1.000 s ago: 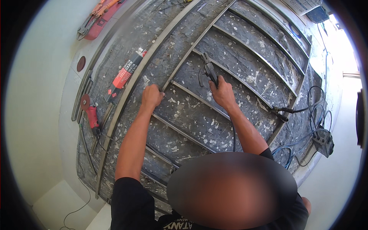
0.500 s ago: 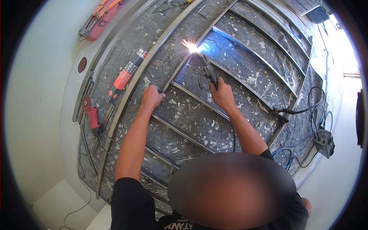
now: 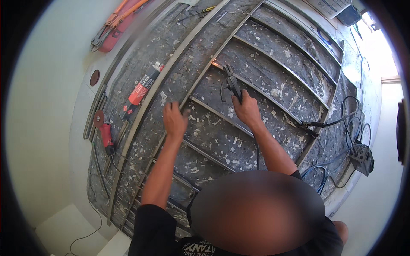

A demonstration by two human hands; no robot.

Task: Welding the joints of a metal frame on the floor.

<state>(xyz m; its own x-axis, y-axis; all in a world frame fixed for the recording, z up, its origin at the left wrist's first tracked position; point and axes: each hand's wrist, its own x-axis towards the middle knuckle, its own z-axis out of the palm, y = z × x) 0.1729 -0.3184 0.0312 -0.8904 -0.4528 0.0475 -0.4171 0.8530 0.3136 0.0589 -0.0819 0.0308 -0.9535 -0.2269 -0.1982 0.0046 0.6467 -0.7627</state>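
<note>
"where's the black electrode holder (image 3: 232, 84)?"
"over the metal frame (image 3: 224, 49), gripped in the right hand (image 3: 247, 109), its head just beside a glowing joint (image 3: 215, 63) on the frame's left rail."
"and the left hand (image 3: 175, 120)?"
"let go, fingers loose and blurred, at the frame's left rail; i can't tell if it's touching."
"around the frame?"
"a red angle grinder (image 3: 106, 135) to its left, a dark vented box (image 3: 361, 158) to its right."

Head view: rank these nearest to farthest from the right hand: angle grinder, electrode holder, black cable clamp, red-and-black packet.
1. Electrode holder: in the right hand
2. Black cable clamp: to the right
3. Red-and-black packet: to the left
4. Angle grinder: farther left
</note>
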